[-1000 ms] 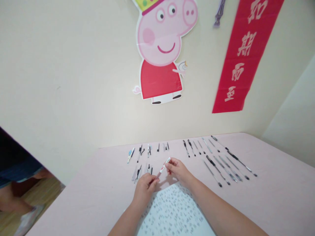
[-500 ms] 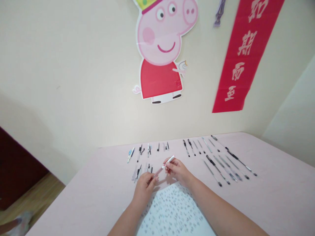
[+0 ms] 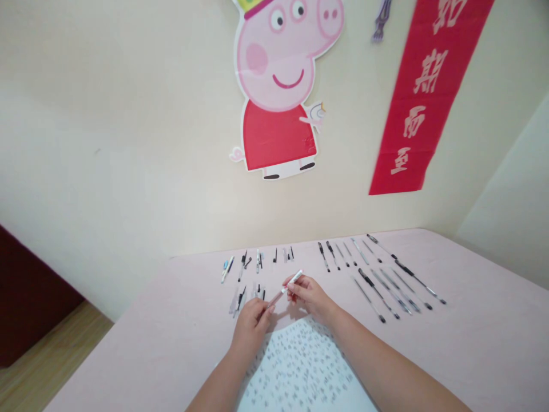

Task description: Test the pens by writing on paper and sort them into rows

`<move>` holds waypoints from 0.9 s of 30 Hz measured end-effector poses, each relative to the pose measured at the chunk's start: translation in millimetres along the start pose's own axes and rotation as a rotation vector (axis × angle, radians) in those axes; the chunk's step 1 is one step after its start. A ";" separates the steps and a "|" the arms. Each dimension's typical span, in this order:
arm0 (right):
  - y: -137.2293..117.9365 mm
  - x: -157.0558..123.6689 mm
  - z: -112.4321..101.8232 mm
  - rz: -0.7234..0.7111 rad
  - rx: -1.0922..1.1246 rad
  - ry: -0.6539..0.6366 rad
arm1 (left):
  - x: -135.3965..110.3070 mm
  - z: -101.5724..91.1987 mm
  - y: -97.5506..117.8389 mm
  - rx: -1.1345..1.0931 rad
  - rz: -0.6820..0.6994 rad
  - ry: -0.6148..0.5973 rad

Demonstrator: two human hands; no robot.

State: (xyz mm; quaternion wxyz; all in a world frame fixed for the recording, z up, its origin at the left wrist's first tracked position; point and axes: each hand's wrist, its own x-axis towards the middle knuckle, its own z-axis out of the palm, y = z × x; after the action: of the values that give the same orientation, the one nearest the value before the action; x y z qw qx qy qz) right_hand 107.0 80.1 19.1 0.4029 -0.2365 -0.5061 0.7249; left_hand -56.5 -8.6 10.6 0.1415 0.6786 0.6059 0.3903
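A slim pen (image 3: 277,297) with a pinkish-brown barrel and a white end slants up to the right between my hands. My left hand (image 3: 252,321) is closed round its lower end. Thumb and fingers of my right hand (image 3: 312,296) pinch it near the white end. Whether the white part is a separate cap, I cannot tell. Below the hands lies a sheet of paper (image 3: 300,366) covered in small handwritten marks, its sides partly hidden by my forearms. Just beyond my left hand is a small group of pen parts (image 3: 240,300), dark and clear.
Pens and refills (image 3: 378,293) lie in two slanting rows on the right of the pink tabletop (image 3: 141,337). Small groups of caps and pen pieces (image 3: 243,266) line the back left. Behind stands a wall with a cartoon pig cutout (image 3: 278,134) and a red banner (image 3: 418,103).
The view has shifted slightly. Both hands keep their hold on the pen, almost unmoved. A blurred shape at the lower left edge, over the floor, is gone from view.
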 end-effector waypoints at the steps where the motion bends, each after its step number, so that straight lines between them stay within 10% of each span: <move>1: 0.0 0.0 0.2 0.000 -0.002 0.001 | -0.1 0.1 0.0 -0.004 -0.002 0.001; 27: 3.6 2.6 -1.6 -0.032 -0.078 0.024 | 0.2 -6.8 4.1 0.074 0.039 0.056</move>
State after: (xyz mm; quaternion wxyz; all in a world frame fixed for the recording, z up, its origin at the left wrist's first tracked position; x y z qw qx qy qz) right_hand 105.5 82.5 15.4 0.4110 -0.2525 -0.5329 0.6952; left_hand -58.3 -11.2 17.8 0.0916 0.6837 0.6104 0.3894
